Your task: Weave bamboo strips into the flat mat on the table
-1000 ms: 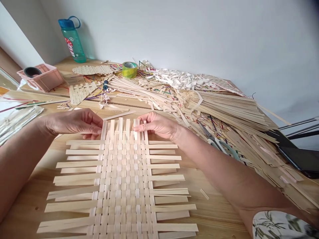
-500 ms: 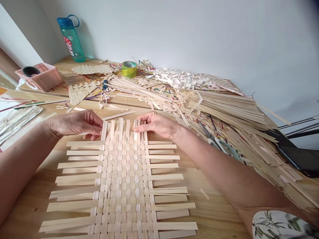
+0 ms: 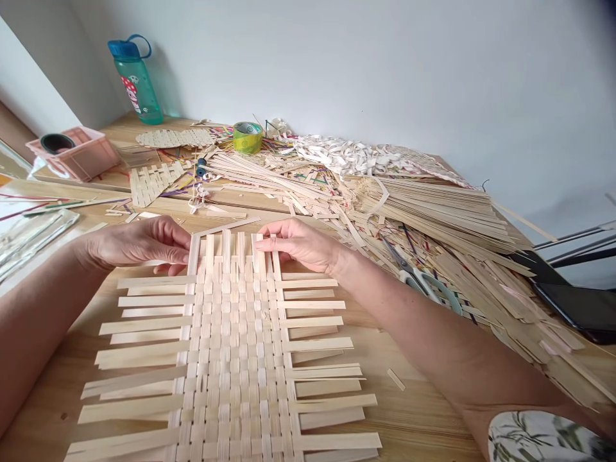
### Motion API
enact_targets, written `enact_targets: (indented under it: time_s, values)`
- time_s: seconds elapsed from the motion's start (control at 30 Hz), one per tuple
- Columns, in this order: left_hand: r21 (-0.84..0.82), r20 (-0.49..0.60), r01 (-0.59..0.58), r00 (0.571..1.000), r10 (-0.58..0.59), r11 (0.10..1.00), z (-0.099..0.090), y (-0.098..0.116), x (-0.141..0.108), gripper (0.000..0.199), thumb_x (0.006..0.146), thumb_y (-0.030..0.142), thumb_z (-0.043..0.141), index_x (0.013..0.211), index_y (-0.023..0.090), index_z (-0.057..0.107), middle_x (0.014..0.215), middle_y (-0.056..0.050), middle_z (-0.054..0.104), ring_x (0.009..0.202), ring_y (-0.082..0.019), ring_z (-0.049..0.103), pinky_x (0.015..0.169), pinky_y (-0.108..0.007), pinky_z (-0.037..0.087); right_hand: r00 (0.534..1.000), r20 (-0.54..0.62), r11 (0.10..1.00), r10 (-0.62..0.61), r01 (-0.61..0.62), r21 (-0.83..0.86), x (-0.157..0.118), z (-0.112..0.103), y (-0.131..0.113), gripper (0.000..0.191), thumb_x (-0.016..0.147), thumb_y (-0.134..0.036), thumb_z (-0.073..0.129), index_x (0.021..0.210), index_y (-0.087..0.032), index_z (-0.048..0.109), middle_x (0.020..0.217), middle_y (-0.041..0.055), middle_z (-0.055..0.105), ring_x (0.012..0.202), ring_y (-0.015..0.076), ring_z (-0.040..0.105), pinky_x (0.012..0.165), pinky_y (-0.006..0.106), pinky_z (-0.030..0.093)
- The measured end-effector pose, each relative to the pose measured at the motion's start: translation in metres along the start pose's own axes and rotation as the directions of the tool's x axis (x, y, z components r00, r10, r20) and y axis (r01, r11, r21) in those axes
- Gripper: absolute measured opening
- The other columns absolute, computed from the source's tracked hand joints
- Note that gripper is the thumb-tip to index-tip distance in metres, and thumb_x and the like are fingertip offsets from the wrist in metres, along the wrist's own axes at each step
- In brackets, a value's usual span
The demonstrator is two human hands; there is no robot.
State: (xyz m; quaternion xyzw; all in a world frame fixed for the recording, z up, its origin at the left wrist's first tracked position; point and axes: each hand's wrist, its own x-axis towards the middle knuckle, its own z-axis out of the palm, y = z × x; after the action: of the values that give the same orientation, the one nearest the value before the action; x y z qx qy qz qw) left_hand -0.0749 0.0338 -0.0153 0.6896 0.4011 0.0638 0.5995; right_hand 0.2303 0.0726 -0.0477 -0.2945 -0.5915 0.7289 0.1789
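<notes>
woven mat (image 3: 235, 359): pale straw, checkered | water bottle (image 3: 135, 86): teal, blue cap | tape roll (image 3: 248, 137): yellow-green

A pale grey painted wall (image 3: 366, 70) rises behind the light wooden tabletop (image 3: 423, 410), whose far edge runs along the foot of the wall. At the far left, a white panel (image 3: 33, 77) meets the wall at a corner, with a brown strip (image 3: 12, 122) below it. Dark metal rails (image 3: 577, 247) cross the right side, beyond the tabletop's edge. Soft, even light falls across the wall.
</notes>
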Motion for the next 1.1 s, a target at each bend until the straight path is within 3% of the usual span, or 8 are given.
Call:
enact_targets:
  time_s: [0.23, 0.47, 0.73, 0.83, 0.93, 1.1]
  values:
    - [0.025, 0.0, 0.01, 1.0, -0.01, 1.0, -0.0016, -0.0019, -0.0007, 0.034, 0.092, 0.043, 0.063, 0.099, 0.013, 0.078, 0.063, -0.001, 0.057, 0.054, -0.009, 0.048, 0.049, -0.015, 0.043, 0.999, 0.032, 0.996, -0.006, 0.003, 0.09, 0.0021, -0.0036, 0.0011, 0.014, 0.08, -0.028, 0.077, 0.082, -0.017, 0.069, 0.075, -0.0026, 0.066, 0.062, 0.0064, 0.058, 0.059, 0.019, 0.045]
    - [0.041, -0.014, -0.014, 1.0, 0.015, 0.999, 0.0012, 0.0001, -0.0008, 0.032, 0.093, 0.041, 0.062, 0.095, 0.013, 0.078, 0.062, -0.001, 0.057, 0.054, -0.008, 0.046, 0.047, -0.014, 0.041, 1.0, 0.018, 0.988, 0.016, -0.018, 0.156, 0.0008, -0.0047, -0.0002, 0.016, 0.077, -0.024, 0.079, 0.087, -0.016, 0.071, 0.08, -0.0016, 0.069, 0.067, 0.0071, 0.062, 0.063, 0.019, 0.048]
    - [0.02, -0.012, 0.007, 1.0, -0.007, 1.0, 0.0, -0.0022, -0.001, 0.032, 0.093, 0.041, 0.063, 0.097, 0.013, 0.078, 0.061, -0.001, 0.057, 0.053, -0.008, 0.046, 0.048, -0.015, 0.042, 1.0, -0.005, 1.0, 0.011, -0.011, 0.017, 0.0016, -0.0048, -0.0005, 0.01, 0.085, -0.023, 0.072, 0.082, -0.015, 0.067, 0.075, -0.0019, 0.065, 0.061, 0.0061, 0.056, 0.058, 0.019, 0.044]
    - [0.005, -0.021, 0.01, 1.0, -0.01, 1.0, 0.0005, -0.0038, -0.0003, 0.029, 0.093, 0.039, 0.063, 0.093, 0.014, 0.079, 0.06, 0.0, 0.056, 0.052, -0.007, 0.045, 0.049, -0.015, 0.042, 1.0, 0.009, 0.993, 0.021, -0.022, 0.113, 0.0007, -0.0042, -0.0021, 0.009, 0.083, -0.021, 0.074, 0.083, -0.016, 0.067, 0.076, -0.0033, 0.065, 0.065, 0.0061, 0.059, 0.061, 0.019, 0.045]
    - [0.003, -0.021, -0.013, 1.0, 0.013, 1.0, 0.001, -0.0053, -0.0005, 0.029, 0.094, 0.037, 0.062, 0.102, 0.014, 0.078, 0.062, -0.001, 0.057, 0.053, -0.008, 0.046, 0.048, -0.015, 0.042, 0.998, 0.026, 0.975, 0.053, -0.057, 0.216, 0.0001, -0.0053, -0.0032, 0.012, 0.08, -0.02, 0.076, 0.09, -0.017, 0.07, 0.083, -0.0027, 0.069, 0.071, 0.0072, 0.062, 0.069, 0.021, 0.049]
    - [0.006, -0.013, -0.05, 0.999, 0.051, 0.999, 0.0019, -0.0052, -0.0005, 0.029, 0.094, 0.036, 0.062, 0.103, 0.014, 0.078, 0.062, -0.001, 0.057, 0.053, -0.008, 0.047, 0.047, -0.014, 0.043, 0.997, 0.032, 0.973, 0.073, -0.078, 0.219, -0.0009, -0.0068, -0.0042, 0.011, 0.08, -0.02, 0.075, 0.089, -0.016, 0.069, 0.082, -0.0019, 0.07, 0.072, 0.0085, 0.063, 0.073, 0.024, 0.048]
